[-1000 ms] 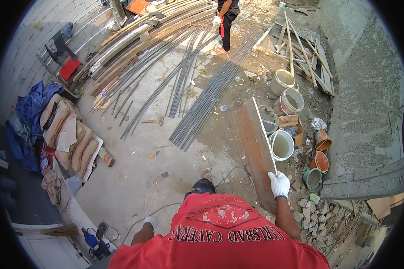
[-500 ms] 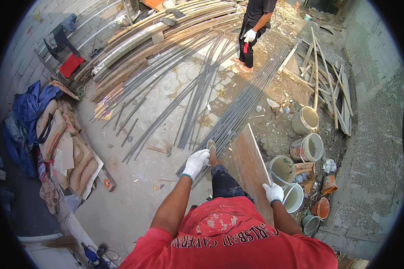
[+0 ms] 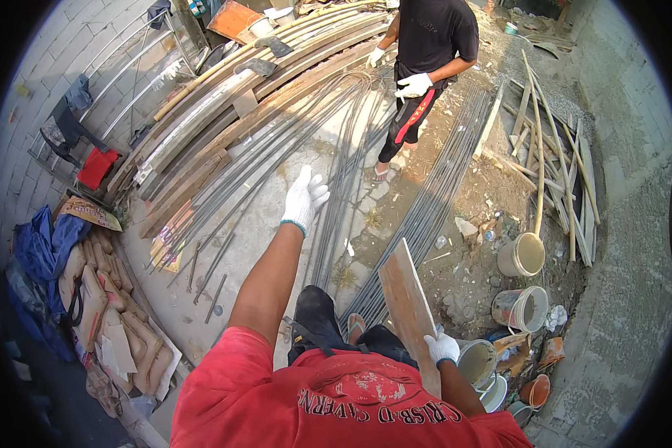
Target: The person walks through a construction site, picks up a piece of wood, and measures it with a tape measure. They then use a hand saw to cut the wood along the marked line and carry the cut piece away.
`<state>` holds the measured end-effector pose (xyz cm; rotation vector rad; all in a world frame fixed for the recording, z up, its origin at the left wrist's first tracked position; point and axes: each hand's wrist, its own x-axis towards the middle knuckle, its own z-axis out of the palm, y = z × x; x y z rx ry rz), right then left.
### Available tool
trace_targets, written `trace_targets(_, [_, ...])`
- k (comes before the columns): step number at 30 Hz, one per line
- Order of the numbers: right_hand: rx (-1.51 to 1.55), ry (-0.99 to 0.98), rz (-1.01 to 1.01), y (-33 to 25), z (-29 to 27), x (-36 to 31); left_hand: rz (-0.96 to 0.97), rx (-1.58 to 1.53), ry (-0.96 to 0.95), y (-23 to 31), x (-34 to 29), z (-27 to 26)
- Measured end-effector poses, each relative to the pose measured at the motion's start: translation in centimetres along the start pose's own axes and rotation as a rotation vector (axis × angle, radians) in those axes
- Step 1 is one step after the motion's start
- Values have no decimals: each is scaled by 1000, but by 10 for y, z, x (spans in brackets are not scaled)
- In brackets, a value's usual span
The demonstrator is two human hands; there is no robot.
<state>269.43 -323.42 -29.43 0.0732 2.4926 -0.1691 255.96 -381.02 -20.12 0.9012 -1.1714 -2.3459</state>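
My left hand point(image 3: 305, 198), in a white knit glove with a teal cuff, is stretched out ahead over the steel bars, fingers apart and nothing in it. At my right side, my gloved right hand point(image 3: 442, 349) grips the edge of a long wooden board point(image 3: 409, 293). The board stands steeply tilted, its lower end hidden by my red shirt. Beneath and ahead of it runs a bundle of grey steel bars point(image 3: 434, 196). More bars point(image 3: 257, 153) fan out at the left.
A co-worker in black point(image 3: 434, 45) with white gloves stands ahead by the bars. Stacked timber beams point(image 3: 194, 149) lie far left, filled sacks point(image 3: 93, 299) at left. Buckets point(image 3: 520, 255) and scrap poles point(image 3: 539, 149) line the right side, beside a concrete wall point(image 3: 635, 246).
My left hand has risen forward with its fingers spreading. The board in my right hand has shifted left. The co-worker has stepped nearer, and one of my feet has come forward.
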Motion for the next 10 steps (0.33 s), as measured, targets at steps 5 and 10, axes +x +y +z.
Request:
trace_targets(5, [26, 28, 94, -42, -20, 36, -102, -48, -135, 34, 160, 65])
trace_targets(10, [-4, -85, 270, -98, -31, 54, -202, -199, -196, 44, 321, 106])
